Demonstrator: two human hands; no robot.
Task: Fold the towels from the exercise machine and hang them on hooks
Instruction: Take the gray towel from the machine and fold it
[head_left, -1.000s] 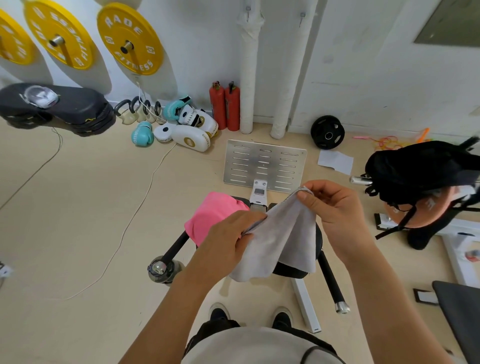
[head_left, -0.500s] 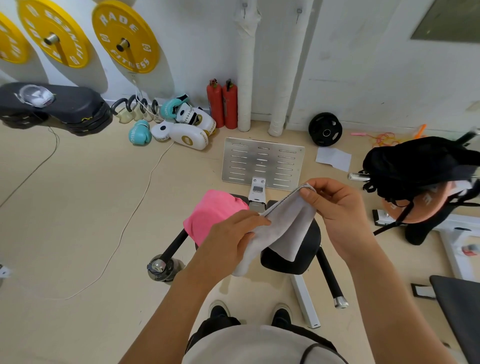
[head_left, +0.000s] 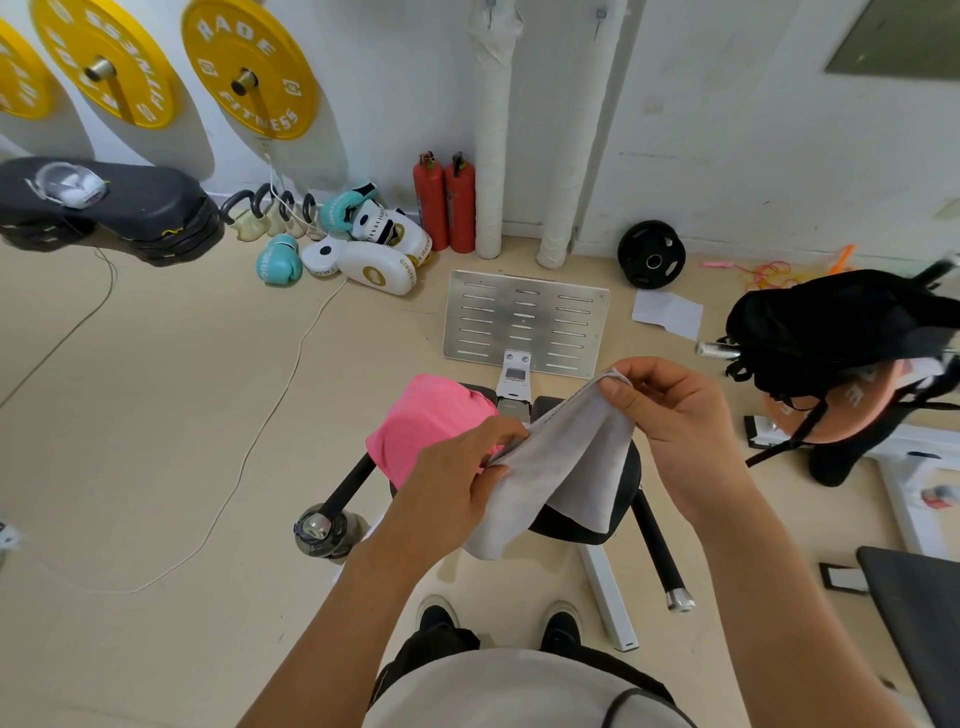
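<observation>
Left hand and right hand each pinch my grey towel's top edge; pink towel drapes the machine left; open floor beyond.

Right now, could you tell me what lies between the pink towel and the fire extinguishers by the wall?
In the head view, only bare floor lies between the pink towel and the fire extinguishers.

The single head-worn wide-angle camera looks steeply down and forward, close above the person's forearms.
</observation>
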